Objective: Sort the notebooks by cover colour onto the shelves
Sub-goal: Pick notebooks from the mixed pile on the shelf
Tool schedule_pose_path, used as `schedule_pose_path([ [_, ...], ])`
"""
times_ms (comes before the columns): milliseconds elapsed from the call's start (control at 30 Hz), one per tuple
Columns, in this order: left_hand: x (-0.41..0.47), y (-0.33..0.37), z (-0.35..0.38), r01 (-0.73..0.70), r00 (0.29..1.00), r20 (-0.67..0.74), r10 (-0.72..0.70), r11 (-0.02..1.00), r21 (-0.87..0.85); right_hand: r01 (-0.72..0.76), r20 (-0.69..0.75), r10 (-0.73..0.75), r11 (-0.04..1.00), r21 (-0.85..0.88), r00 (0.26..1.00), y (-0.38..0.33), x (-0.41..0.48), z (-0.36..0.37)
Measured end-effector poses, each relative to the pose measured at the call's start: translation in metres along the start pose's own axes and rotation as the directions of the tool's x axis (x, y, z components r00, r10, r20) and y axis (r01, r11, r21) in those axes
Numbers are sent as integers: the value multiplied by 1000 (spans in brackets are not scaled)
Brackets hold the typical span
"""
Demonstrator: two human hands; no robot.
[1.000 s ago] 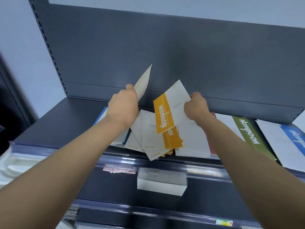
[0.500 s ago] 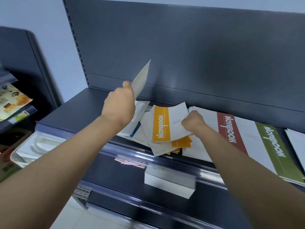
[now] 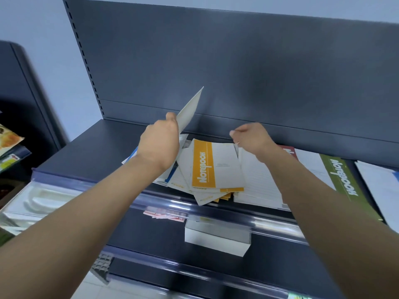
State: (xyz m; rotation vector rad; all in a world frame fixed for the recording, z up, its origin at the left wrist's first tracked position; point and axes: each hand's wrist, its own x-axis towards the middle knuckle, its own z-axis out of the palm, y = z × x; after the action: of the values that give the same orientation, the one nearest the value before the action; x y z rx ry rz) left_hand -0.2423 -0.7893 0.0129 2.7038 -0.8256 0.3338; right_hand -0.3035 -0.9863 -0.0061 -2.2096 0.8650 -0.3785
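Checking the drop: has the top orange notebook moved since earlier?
Yes. The orange notebook has come down: it stood raised across the lower seam of the back panel and now lies flat on the pile below it.

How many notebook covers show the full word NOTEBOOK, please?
2: the orange-banded notebook atop the middle pile and the green-banded notebook at right. On the red-banded notebook, the right forearm covers the title.

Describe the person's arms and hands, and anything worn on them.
The left forearm and right forearm are bare, with no sleeves in view. The left hand and right hand are ungloved, with no watch, bracelet or ring showing.
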Motion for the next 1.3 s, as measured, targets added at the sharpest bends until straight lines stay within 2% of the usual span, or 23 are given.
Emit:
schedule_pose_path([
  [100, 0, 4, -3, -48, 999, 18, 48, 999, -4, -57, 104, 33, 970, 235, 994, -14, -6, -2],
  [267, 4, 2, -8, -147, 988, 34, 148, 989, -21, -120, 247, 25, 918, 378, 969, -38, -11, 0],
  [467, 6, -2, -1, -331, 943, 54, 327, 934, 132, -227, 328, 48, 815, 533, 944, -57, -7, 11],
  [533, 9, -8, 5, -402, 915, 80, 395, 911, 95, -276, 336, 75, 748, 604, 939, -61, -7, 15],
  [600, 12, -17, 7, -463, 874, 132, 468, 884, -66, -316, 330, 117, 685, 656, 937, -62, -6, 18],
  [633, 13, -22, 7, -447, 856, 184, 484, 870, -208, -324, 322, 133, 673, 665, 937, -63, -5, 18],
  [700, 14, -32, 5, -263, 849, 277, 450, 814, -518, -318, 290, 162, 697, 643, 943, -61, -3, 18],
  [733, 16, -37, 6, -174, 866, 283, 412, 780, -601, -304, 263, 173, 726, 617, 949, -59, -3, 17],
  [767, 19, -43, 8, -134, 894, 260, 365, 771, -623, -292, 231, 189, 755, 588, 954, -57, -2, 16],
  [867, 29, -56, 15, -128, 968, 111, 224, 824, -553, -297, 164, 248, 814, 499, 955, -54, -2, 13],
  [933, 32, -57, 18, -53, 985, 104, 137, 816, -576, -304, 148, 266, 837, 455, 953, -51, -3, 11],
  [1033, 33, -49, 21, 80, 977, 205, 59, 788, -610, -312, 143, 278, 857, 410, 950, -45, -5, 11],
  [1067, 33, -44, 21, 152, 964, 264, 32, 748, -646, -313, 148, 276, 860, 402, 950, -43, -6, 11],
  [1167, 34, -32, 24, 356, 906, 424, 0, 541, -762, -305, 182, 251, 866, 397, 951, -35, -9, 10],
  [1200, 34, -29, 26, 376, 898, 441, 1, 519, -768, -300, 198, 238, 865, 402, 951, -32, -10, 9],
  [1300, 35, -23, 33, 384, 905, 418, -75, 566, -729, -288, 222, 216, 880, 377, 951, -20, -10, 4],
])
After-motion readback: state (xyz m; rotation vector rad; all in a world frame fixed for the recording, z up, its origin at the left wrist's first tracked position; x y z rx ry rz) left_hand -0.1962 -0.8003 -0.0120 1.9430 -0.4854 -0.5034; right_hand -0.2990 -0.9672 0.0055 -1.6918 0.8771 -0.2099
